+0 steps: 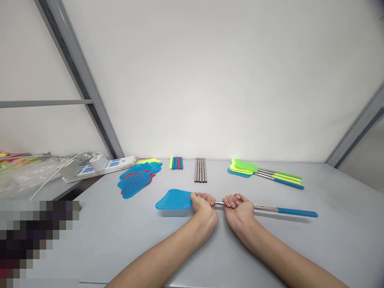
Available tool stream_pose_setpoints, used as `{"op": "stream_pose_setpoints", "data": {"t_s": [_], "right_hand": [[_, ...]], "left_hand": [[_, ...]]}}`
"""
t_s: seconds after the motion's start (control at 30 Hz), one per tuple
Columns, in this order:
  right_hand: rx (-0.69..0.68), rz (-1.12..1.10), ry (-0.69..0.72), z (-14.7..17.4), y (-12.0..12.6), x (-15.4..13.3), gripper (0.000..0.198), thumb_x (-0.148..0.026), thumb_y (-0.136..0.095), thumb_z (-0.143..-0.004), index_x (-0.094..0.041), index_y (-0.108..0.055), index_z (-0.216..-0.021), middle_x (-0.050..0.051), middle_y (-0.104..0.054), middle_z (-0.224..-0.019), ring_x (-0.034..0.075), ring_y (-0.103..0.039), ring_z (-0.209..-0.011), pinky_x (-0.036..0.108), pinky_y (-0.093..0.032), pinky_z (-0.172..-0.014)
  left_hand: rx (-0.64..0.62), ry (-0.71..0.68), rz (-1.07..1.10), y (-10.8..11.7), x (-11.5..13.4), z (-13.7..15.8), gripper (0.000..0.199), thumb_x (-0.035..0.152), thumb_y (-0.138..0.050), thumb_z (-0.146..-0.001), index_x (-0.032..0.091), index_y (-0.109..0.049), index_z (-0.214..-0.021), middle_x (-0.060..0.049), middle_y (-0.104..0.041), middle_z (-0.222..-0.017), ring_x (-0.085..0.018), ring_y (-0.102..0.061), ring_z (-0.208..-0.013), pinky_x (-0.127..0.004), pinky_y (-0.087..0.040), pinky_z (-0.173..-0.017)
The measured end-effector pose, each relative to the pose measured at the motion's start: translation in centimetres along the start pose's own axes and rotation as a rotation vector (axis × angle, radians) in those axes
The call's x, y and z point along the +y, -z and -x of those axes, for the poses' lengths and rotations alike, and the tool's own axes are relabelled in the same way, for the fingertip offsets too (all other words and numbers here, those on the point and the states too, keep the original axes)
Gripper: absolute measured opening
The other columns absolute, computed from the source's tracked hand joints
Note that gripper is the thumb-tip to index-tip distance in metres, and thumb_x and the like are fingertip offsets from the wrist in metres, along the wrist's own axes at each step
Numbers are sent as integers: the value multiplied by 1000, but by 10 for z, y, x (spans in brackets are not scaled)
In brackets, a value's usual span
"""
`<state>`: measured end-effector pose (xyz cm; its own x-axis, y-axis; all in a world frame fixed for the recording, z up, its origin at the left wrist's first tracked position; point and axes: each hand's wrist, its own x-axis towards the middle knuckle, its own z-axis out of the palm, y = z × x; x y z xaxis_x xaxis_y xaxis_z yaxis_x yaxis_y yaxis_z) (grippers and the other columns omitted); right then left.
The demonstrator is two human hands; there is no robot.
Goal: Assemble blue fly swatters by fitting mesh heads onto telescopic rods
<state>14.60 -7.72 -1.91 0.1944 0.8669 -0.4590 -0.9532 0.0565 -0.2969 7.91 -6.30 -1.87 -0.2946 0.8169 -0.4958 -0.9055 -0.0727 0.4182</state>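
A blue fly swatter lies crosswise in both hands, just above the table, its perforated head to the left and its blue grip to the right. My left hand is closed around the shaft close to the head. Further right, my right hand wraps the metal shaft, and a short piece of bare rod shows between the two fists. Behind the hands lies a row of several metal tubes. Left of those are several short coloured grips. Loose swatter heads in blue, red and yellow overlap at the left.
Several whole swatters with green, yellow and blue parts lie stacked at the back right. A white power strip with plugs and a cable sits at the left edge, beside clear plastic bags. A white wall rises behind the grey table.
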Motion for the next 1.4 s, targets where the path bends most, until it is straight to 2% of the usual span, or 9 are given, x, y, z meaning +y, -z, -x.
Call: {"op": "stream_pose_setpoints", "data": {"t_s": [0.57,1.03,1.23,1.4], "right_hand": [[-3,-52,24,6,3,8,28,-14,-32,-76,-17,-23,-49,-8,-22,-30,5,-18,-27,20,-15,-31],[14,-32,-53,5,-3,2,24,-10,-30,-73,-18,-22,-52,-8,-21,-30,5,-20,-26,19,-18,-32],[48,-9,-110,-1,-10,-7,23,-10,-26,-74,-19,-18,-54,-8,-19,-30,6,-21,-26,19,-20,-33],[40,-14,-123,-11,-14,-18,24,-9,-20,-77,-19,-17,-55,-8,-20,-33,6,-22,-27,19,-23,-34]], "left_hand": [[24,4,9,4,-8,8,18,16,-34,-62,19,-19,-52,9,-18,-34,-5,-16,-25,-21,-12,-31],[-61,31,-21,3,-6,10,20,15,-33,-64,19,-17,-52,9,-18,-36,-5,-18,-27,-21,-15,-33],[-147,61,-46,-1,-3,7,23,17,-31,-72,19,-20,-51,8,-20,-37,-5,-22,-28,-19,-22,-34],[-228,77,-104,-7,-3,9,25,17,-31,-80,18,-31,-55,5,-36,-42,-6,-41,-38,-19,-39,-46]]}}
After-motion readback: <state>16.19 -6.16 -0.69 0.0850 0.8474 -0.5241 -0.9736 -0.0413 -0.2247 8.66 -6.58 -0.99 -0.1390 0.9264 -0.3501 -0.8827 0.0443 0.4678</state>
